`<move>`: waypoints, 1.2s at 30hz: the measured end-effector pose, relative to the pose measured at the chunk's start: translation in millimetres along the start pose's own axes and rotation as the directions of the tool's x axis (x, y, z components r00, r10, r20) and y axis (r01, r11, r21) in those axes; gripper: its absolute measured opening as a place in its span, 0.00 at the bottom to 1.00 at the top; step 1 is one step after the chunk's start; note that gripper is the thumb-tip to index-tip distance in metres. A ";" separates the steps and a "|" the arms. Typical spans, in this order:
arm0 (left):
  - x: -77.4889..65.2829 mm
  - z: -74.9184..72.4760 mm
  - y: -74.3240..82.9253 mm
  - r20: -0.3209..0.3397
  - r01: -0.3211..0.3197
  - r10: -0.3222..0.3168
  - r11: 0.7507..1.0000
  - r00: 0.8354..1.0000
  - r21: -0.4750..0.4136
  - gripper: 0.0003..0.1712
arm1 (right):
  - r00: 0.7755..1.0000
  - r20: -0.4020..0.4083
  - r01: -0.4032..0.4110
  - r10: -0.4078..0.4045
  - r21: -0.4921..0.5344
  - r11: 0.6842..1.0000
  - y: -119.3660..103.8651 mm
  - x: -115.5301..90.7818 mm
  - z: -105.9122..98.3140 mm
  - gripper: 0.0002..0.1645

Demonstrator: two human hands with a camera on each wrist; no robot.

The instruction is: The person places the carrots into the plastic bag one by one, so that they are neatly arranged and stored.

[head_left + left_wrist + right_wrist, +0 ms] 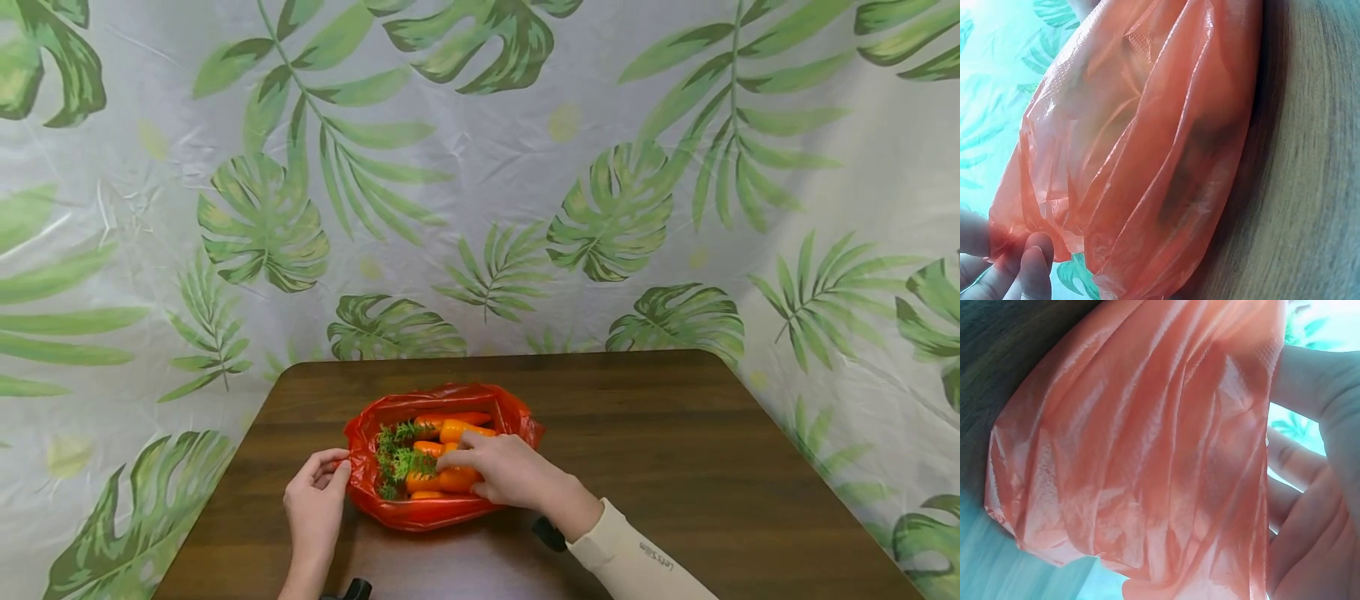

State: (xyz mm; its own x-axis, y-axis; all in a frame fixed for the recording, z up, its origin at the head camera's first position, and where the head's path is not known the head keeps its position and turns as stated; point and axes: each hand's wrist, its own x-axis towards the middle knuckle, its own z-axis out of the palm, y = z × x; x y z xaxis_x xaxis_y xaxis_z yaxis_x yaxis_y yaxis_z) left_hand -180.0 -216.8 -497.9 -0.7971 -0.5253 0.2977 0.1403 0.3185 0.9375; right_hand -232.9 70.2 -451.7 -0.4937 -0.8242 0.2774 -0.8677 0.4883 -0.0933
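A red plastic bag (420, 521) lies on the table with its mouth wide open. Inside it are several orange carrots (453, 419) with green leafy tops (412, 463) toward the left. My left hand (317, 492) pinches the bag's left rim between thumb and fingers; the left wrist view shows the fingertips (1036, 250) at the gathered plastic. Over the right rim, my right hand (517, 471) reaches into the bag, its fingers at the nearer carrots. In the right wrist view the fingertips are hidden behind the bag's wall, and I cannot tell whether they grip a carrot.
The bag stands on a dark brown wooden table (675, 467) with rounded far corners. Behind it hangs a pale sheet (495, 167) printed with green leaves. Black wrist devices (550, 533) show below both hands near the table's front.
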 end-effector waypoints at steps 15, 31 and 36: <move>1.4 2.2 0.1 0.008 0.010 -0.010 1.000 1.000 -0.006 0.06 | 0.998 0.002 -0.055 0.056 -0.105 0.993 1.5 -2.9 9.4 0.29; 0.9 3.4 -0.5 0.002 -0.002 0.002 1.000 1.000 0.026 0.05 | 0.996 -0.034 -0.083 0.081 -0.060 0.995 -1.7 -5.1 -2.3 0.25; 1.0 -1.5 -0.1 -0.052 0.000 0.005 0.996 0.999 0.087 0.04 | 0.995 -0.084 -0.065 0.061 -0.044 0.997 -4.1 -2.2 -11.9 0.23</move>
State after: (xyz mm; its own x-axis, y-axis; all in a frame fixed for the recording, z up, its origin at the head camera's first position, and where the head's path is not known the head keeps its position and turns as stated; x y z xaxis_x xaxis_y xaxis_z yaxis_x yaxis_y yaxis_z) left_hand -179.9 -218.6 -497.4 -0.7648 -0.5640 0.3114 0.0893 0.3858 0.9182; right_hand -227.5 73.4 -440.6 -0.5393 -0.7656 0.3507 -0.8302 0.5532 -0.0689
